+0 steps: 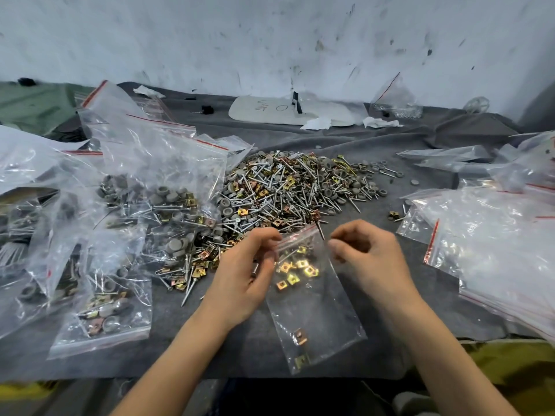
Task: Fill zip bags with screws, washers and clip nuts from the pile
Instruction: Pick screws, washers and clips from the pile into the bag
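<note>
Left hand (246, 265) pinching bag (312, 298) mouth, near cloth's (390, 145) front edge; right hand (369, 253) curled, contents unclear. Could spill clip nuts (295, 270) if tipped.

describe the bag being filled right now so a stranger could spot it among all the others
Start at the big pile of screws, washers and clip nuts mid-table, then come toward the camera to the two bare hands. Between the left hand and right hand lies one small zip bag, its red-striped mouth pinched by the left fingers. Unlike the stuffed bags on the left and the empty ones on the right, it holds only a few gold clip nuts.
</note>
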### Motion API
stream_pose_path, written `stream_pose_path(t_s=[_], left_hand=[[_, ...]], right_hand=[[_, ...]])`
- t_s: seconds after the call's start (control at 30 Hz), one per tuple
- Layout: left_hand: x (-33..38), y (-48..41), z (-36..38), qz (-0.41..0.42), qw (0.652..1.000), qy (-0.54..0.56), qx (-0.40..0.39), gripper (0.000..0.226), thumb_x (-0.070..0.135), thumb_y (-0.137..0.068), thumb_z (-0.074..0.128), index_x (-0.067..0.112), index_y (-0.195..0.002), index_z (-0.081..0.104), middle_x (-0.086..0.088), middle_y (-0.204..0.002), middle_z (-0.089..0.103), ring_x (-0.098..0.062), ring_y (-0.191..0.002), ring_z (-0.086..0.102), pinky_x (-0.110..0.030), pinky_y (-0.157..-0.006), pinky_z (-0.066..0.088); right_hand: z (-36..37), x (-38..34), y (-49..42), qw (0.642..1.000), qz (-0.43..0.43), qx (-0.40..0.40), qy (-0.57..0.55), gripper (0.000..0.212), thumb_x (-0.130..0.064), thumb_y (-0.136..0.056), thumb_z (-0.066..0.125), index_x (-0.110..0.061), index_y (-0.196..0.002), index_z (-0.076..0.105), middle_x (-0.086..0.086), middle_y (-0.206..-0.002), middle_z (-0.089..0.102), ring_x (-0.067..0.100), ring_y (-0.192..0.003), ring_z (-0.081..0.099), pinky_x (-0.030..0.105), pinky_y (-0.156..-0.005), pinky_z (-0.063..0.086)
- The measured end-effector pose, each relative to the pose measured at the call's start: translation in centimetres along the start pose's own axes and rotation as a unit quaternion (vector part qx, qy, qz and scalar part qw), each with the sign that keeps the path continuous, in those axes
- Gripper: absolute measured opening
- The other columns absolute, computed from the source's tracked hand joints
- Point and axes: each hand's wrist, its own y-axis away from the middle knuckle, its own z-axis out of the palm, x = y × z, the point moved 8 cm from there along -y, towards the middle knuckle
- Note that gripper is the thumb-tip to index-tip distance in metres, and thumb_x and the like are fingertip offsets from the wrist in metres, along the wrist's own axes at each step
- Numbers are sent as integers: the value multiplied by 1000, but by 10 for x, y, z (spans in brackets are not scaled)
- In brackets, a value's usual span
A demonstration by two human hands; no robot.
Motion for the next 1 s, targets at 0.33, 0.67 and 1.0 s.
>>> stream_pose_path(t_s=[0.33, 0.67, 1.0], left_hand=[[3, -4, 5, 33, 998, -55, -19, 30, 27, -89, 59, 11, -114, 66, 2, -87, 62, -10, -73, 60, -30, -65, 51], [7, -3, 1, 50, 997, -63, -11, 31, 27, -85, 68, 8, -109, 68, 0, -86, 64, -8, -76, 59, -27, -66, 51], [7, -1, 3, 58, 994, -96, -15, 20, 15, -77, 74, 0, -91, 70, 0, -77, 60, 0, -71, 50, -9, -66, 41]], right_hand=[[35, -26, 17, 975, 13, -70, -208, 13, 7, -81, 66, -5, -85, 69, 8, -78, 73, 13, -69, 66, 21, -63, 54], [51, -17, 22, 958, 71, -109, -257, 25, 7, -82, 64, -15, -76, 74, 4, -72, 69, 13, -67, 62, 20, -63, 52], [51, -22, 23, 969, 63, -155, -183, 17, 3, -77, 72, -13, -79, 71, 2, -72, 72, 7, -67, 66, 18, -61, 52]])
